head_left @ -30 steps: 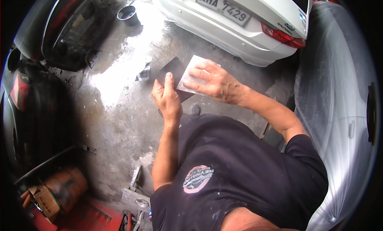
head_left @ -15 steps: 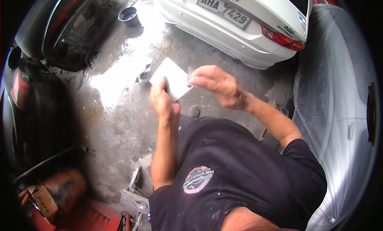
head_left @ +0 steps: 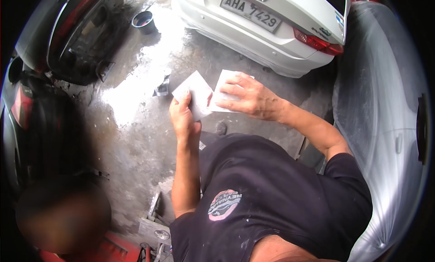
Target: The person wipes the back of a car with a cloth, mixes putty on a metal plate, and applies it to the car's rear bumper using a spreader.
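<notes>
My left hand (head_left: 182, 116) grips a white sheet (head_left: 195, 91) by its lower left edge, the thumb lying on top of it. A second white sheet (head_left: 223, 102) is under the fingers of my right hand (head_left: 247, 96), which hold it from above, partly covering it. The two sheets meet or nearly meet at their inner edges; whether they are joined cannot be made out. Both are held in front of my dark shirt (head_left: 272, 185), above the concrete floor (head_left: 131, 144).
A white car (head_left: 258, 40) stands ahead, with a plastic-covered vehicle (head_left: 380, 112) on the right. Dark car parts (head_left: 81, 35) and a black bucket (head_left: 143, 22) are at upper left. At lower left is a person's blurred head (head_left: 63, 214), near a red object (head_left: 115, 248).
My right hand has spread over a white sheet now visible beside the left one. The left sheet has shifted slightly. A person's head has come into view at lower left.
</notes>
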Demonstrator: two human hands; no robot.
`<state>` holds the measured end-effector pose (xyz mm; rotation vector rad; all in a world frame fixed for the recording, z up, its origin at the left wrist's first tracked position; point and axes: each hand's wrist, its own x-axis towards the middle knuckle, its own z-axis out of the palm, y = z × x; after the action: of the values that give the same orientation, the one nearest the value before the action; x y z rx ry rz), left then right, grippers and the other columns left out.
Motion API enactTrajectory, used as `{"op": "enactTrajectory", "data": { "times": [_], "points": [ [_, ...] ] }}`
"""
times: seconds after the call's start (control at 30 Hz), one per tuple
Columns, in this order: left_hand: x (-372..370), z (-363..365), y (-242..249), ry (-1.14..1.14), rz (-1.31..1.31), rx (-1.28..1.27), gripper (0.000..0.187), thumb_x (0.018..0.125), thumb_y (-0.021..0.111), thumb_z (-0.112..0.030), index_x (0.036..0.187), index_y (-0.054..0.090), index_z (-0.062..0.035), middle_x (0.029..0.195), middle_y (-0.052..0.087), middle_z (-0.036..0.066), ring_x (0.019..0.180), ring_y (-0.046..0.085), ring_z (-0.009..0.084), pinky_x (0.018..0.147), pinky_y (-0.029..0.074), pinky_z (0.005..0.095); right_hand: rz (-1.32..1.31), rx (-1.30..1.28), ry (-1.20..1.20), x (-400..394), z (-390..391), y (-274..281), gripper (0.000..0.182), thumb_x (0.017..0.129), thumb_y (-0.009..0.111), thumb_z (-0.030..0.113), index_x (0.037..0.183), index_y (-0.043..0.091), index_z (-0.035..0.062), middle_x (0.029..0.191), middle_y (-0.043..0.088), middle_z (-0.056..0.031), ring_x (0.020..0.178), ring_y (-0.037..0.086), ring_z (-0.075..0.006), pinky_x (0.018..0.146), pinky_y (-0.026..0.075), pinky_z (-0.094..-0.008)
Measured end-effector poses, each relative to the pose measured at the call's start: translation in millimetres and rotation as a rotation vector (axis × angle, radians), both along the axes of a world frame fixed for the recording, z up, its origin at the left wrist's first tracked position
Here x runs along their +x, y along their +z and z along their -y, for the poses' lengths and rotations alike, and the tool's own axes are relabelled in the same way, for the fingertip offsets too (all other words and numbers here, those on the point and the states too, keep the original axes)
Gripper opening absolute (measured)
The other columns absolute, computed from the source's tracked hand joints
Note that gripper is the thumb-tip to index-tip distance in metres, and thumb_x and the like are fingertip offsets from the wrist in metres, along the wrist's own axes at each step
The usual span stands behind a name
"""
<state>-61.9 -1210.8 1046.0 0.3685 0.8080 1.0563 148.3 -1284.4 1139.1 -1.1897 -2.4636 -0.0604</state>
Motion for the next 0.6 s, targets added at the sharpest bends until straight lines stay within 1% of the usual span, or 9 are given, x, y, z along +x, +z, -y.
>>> {"op": "enactTrajectory", "data": {
  "times": [0.07, 0.13, 0.2, 0.27, 0.33, 0.37, 0.47, 0.53, 0.6],
  "points": [
    [-3.0, 1.1, -1.6, -0.001, -0.062, -0.012, 0.022, 0.105, 0.061, -0.008, 0.122, 0.064, 0.0057, 0.113, 0.074, 0.014, 0.1, 0.072, 0.0207, 0.089, 0.059, 0.0352, -0.053, 0.064, -0.024, 2.8, -4.9, 6.8, 0.041, 0.089, 0.066, 0.013, 0.129, 0.072, 0.0143, 0.128, 0.065, -0.0116, 0.123, 0.062, -0.0329, 0.112, 0.048, -0.0534],
    [-2.4, 3.7, -0.1, -0.004, 0.03, 0.091, 0.02, 0.106, 0.061, -0.008, 0.121, 0.064, 0.0055, 0.113, 0.074, 0.014, 0.099, 0.073, 0.0201, 0.089, 0.059, 0.0345, -0.083, 0.052, -0.04, -1.8, -5.5, 5.9, 0.041, 0.088, 0.067, 0.014, 0.128, 0.072, 0.0139, 0.128, 0.064, -0.011, 0.124, 0.061, -0.0326, 0.112, 0.049, -0.0536],
    [1.4, 5.7, 3.1, 0.004, -0.009, 0.115, 0.019, 0.106, 0.061, -0.008, 0.12, 0.064, 0.0052, 0.113, 0.074, 0.014, 0.098, 0.073, 0.0197, 0.088, 0.059, 0.0342, 0.028, 0.005, 0.028, -6.5, -4.9, -4.3, 0.038, 0.087, 0.068, 0.014, 0.124, 0.073, 0.0123, 0.129, 0.064, -0.011, 0.125, 0.061, -0.0322, 0.111, 0.049, -0.054],
    [2.5, 2.2, 10.0, 0.035, -0.051, 0.142, 0.018, 0.106, 0.061, -0.008, 0.119, 0.064, 0.0048, 0.112, 0.074, 0.014, 0.097, 0.073, 0.0193, 0.088, 0.06, 0.0339, 0.014, -0.01, 0.053, -4.4, -9.7, -0.5, 0.037, 0.088, 0.067, 0.015, 0.124, 0.074, 0.0121, 0.129, 0.064, -0.0106, 0.125, 0.061, -0.0319, 0.111, 0.049, -0.054],
    [0.8, 4.5, 15.5, 0.051, -0.043, 0.109, 0.015, 0.107, 0.061, -0.008, 0.116, 0.064, 0.0032, 0.108, 0.073, 0.011, 0.092, 0.071, 0.0162, 0.083, 0.058, 0.0316, -0.05, 0.059, -0.029, -6.0, -10.1, 3.0, 0.037, 0.087, 0.068, 0.015, 0.124, 0.073, 0.0129, 0.127, 0.064, -0.0092, 0.124, 0.061, -0.0315, 0.11, 0.05, -0.0537],
    [0.8, 5.5, 11.6, 0.054, -0.048, 0.106, 0.015, 0.107, 0.061, -0.008, 0.116, 0.064, 0.0032, 0.108, 0.073, 0.011, 0.092, 0.071, 0.0162, 0.083, 0.058, 0.0316, -0.024, 0.041, -0.023, -9.6, -10.2, 0.3, 0.037, 0.084, 0.071, 0.014, 0.121, 0.073, 0.0126, 0.126, 0.064, -0.0087, 0.122, 0.062, -0.0313, 0.109, 0.05, -0.0535],
    [4.6, 2.6, 11.1, 0.069, -0.13, 0.164, 0.012, 0.107, 0.061, -0.008, 0.114, 0.064, 0.0018, 0.104, 0.071, 0.007, 0.088, 0.067, 0.0125, 0.079, 0.055, 0.0291, -0.016, 0.001, 0.023, -8.9, -10.5, -9.8, 0.036, 0.084, 0.071, 0.014, 0.12, 0.073, 0.0122, 0.127, 0.064, -0.0088, 0.122, 0.062, -0.0314, 0.11, 0.05, -0.0532],
    [7.1, 7.3, 17.0, 0.096, -0.115, 0.198, 0.011, 0.107, 0.061, -0.009, 0.112, 0.064, 0.0007, 0.101, 0.07, 0.004, 0.086, 0.063, 0.0098, 0.077, 0.053, 0.0274, -0.054, 0.034, -0.01, -9.1, -9.5, -11.4, 0.037, 0.086, 0.068, 0.014, 0.122, 0.073, 0.0128, 0.128, 0.063, -0.0085, 0.123, 0.061, -0.0314, 0.109, 0.051, -0.0528],
    [11.6, 6.9, 19.2, 0.108, -0.115, 0.235, 0.01, 0.107, 0.061, -0.009, 0.111, 0.064, 0.0004, 0.101, 0.07, 0.004, 0.086, 0.064, 0.0098, 0.078, 0.053, 0.0275, -0.017, 0.013, -0.009, -10.0, -11.8, -13.7, 0.039, 0.087, 0.068, 0.013, 0.125, 0.073, 0.0141, 0.129, 0.063, -0.0081, 0.123, 0.06, -0.0313, 0.108, 0.052, -0.0525]
  ]
}}
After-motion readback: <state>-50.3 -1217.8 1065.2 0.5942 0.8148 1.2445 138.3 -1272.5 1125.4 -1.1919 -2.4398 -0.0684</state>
